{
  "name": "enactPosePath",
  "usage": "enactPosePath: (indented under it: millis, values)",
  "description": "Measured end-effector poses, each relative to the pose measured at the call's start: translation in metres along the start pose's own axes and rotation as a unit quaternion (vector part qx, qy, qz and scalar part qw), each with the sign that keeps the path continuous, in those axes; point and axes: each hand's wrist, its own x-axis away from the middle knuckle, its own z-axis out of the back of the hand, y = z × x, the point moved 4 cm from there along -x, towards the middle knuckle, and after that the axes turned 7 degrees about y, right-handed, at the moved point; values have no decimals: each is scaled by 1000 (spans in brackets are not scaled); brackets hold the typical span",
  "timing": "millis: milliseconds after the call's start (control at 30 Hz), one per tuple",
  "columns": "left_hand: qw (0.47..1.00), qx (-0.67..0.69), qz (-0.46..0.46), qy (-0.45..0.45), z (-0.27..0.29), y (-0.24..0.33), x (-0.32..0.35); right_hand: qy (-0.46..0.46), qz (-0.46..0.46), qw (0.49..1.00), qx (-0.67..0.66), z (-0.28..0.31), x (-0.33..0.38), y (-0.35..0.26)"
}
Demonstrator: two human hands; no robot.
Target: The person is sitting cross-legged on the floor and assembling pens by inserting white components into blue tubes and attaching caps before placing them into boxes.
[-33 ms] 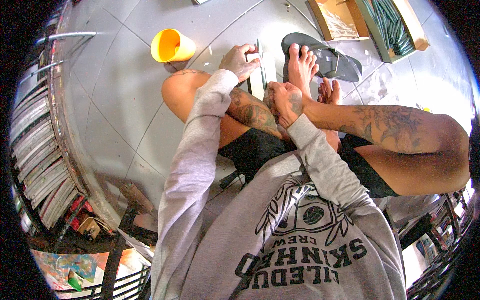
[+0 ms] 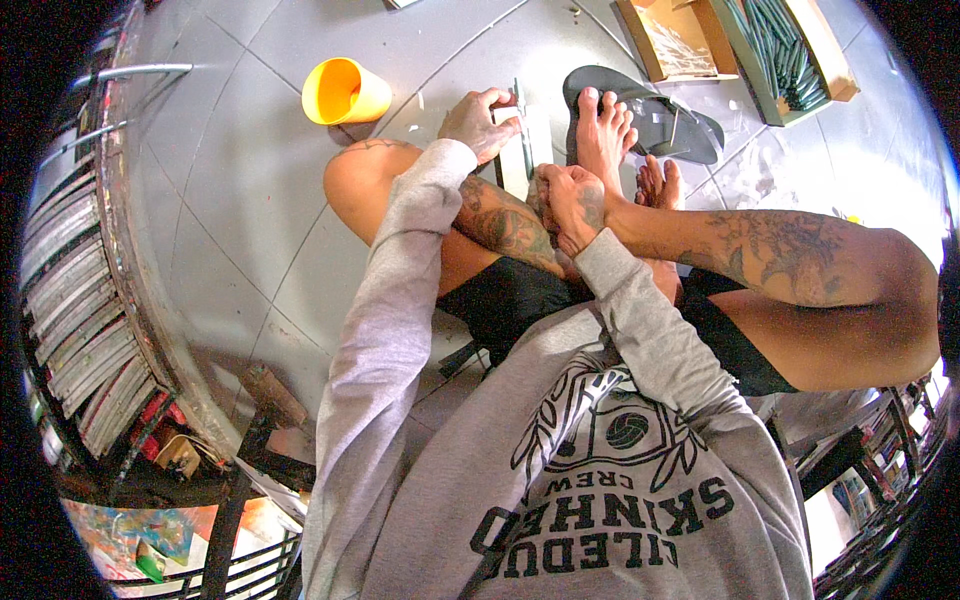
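One thin dark green stick (image 2: 526, 140) is held over the grey floor (image 2: 265, 190), left of a black sandal (image 2: 703, 142), pinched by the left hand's (image 2: 482, 125) partly bent fingers. The right hand (image 2: 572, 205) is curled by its near end; whether anything is gripped cannot be told.

- Bright overall; white glare washes out tiles toward the right edge of the floor (image 2: 230, 170).
- Dimmer near the floor's near left corner.
- Soft shadow beneath the yellow cup (image 2: 368, 95).
- Noise-speckled black fisheye border; the shelf (image 2: 75, 320) bends.
- 2 hands, left hand (image 2: 478, 124) and right hand (image 2: 573, 203), fairly sharp.
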Motion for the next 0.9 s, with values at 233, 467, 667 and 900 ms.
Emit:
enactPosePath:
  millis: [233, 467, 667, 900]
  values:
    - [1000, -5, 0, 4, -1, -2, -1, -19, -15, 1000, -20, 4, 3, 1]
    - [1000, 14, -3, 2, -5, -6, -3, 11, -37, 998, 44, 6, 3, 0]
    - [1000, 16, 4, -12, -2, -3, -3, -75, -121, 989, -49, 10, 2, 4]
    - [1000, 2, 3, 5, -9, -13, -6, -68, -111, 990, -48, 10, 7, 2]
